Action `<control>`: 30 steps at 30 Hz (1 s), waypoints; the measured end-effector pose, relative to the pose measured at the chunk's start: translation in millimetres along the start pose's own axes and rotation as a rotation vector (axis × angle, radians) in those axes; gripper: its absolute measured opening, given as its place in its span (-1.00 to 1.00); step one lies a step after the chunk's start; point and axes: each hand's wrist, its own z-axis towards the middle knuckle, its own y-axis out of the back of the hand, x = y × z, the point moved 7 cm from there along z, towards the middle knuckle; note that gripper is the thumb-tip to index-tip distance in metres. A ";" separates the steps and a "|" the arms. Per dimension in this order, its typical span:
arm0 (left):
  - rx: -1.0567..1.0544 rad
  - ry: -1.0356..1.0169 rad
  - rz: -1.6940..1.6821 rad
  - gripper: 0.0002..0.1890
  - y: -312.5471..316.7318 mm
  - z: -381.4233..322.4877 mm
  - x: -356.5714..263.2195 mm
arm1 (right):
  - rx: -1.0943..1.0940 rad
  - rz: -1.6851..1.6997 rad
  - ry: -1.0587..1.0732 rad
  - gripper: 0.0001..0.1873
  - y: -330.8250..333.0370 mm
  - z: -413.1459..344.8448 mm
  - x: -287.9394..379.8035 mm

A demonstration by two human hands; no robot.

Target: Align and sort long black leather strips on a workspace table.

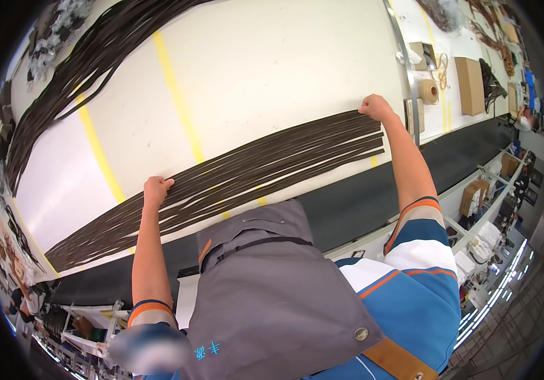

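Observation:
Long, flat, dark brown strips (253,159) lie side by side along the near edge of the cream work table (276,71). They are spaced apart at the right end and crowd together toward the left. My left hand (157,191) is closed on the outermost strip on the far side of the row, left of its middle. Near the right end of that same far strip, my right hand (377,108) pinches it between thumb and fingers. Between my hands the strip runs in a gentle bow. Several cut ends show just below my right hand.
A thick bundle of dark strips (91,52) curves across the far left. A metal rail (412,90) crosses the table at right; beyond it are a tape roll (428,91) and a cardboard box (470,85). Other people (527,121) are visible at the far edges.

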 end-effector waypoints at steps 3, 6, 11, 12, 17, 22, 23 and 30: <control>0.016 0.023 -0.004 -0.65 0.7 -1.3 -1.0 | -0.138 -0.067 0.092 -0.82 4.1 6.9 4.3; 0.038 0.047 -0.027 -0.66 2.2 -2.5 -1.8 | -0.177 -0.095 0.066 -0.82 1.2 9.9 5.0; 0.037 0.001 -0.015 -0.64 1.9 -3.4 -9.4 | -0.173 -0.196 0.009 -0.78 -5.5 14.3 -5.7; 0.029 0.044 -0.024 -0.61 3.5 -3.8 -5.2 | -0.198 -0.356 -0.064 -0.77 -4.0 11.4 -10.2; 0.003 -0.019 0.036 -0.56 -0.8 -11.8 -8.4 | -0.460 -0.129 0.155 -0.73 -2.2 -19.7 56.1; -0.012 -0.115 -0.024 -0.55 7.9 -13.9 -8.2 | -0.410 0.023 0.400 -0.73 -53.5 -36.6 181.9; 0.032 -0.093 -0.071 -0.57 9.8 -14.1 -3.8 | -0.391 0.078 0.469 -0.69 -70.7 -43.8 211.2; -0.296 -0.177 -0.254 -0.68 107.7 0.8 26.8 | 0.013 0.077 0.471 -0.61 -159.7 -54.2 435.6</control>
